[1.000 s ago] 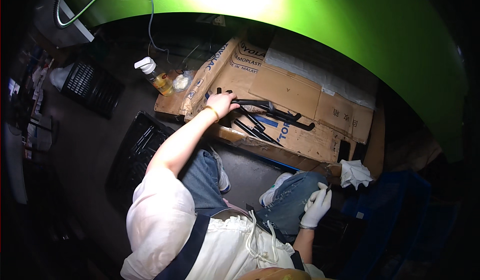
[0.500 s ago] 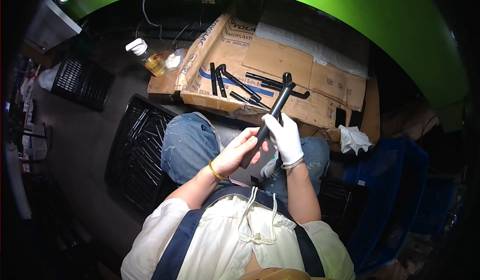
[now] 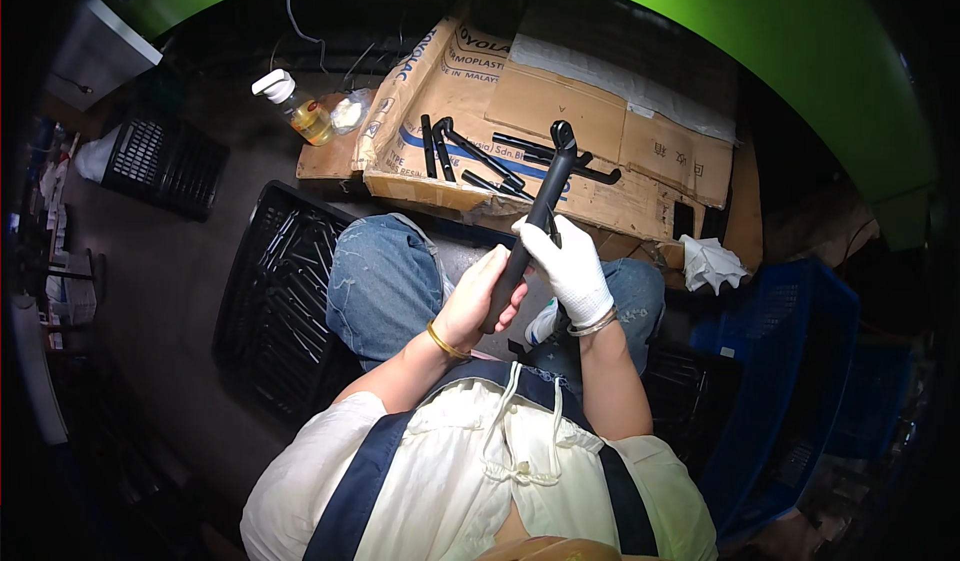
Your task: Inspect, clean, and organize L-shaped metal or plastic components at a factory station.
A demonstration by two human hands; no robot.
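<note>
Left hand: the bare left hand, gold bangle at the wrist, is wrapped around the lower end of a long black metal part, mid-frame, over the lap.
Right hand: the white-gloved right hand clasps the same part just above, fingers curled over it.
Black part: slants up and right from the hands, its forked top over the flattened cardboard.
On the cardboard: more black parts lie side by side, upper centre.
Upper left: a small bottle of yellow liquid with a white cap.
Left of the knees: a black plastic crate.
Right: a crumpled white cloth beside a blue crate.
</note>
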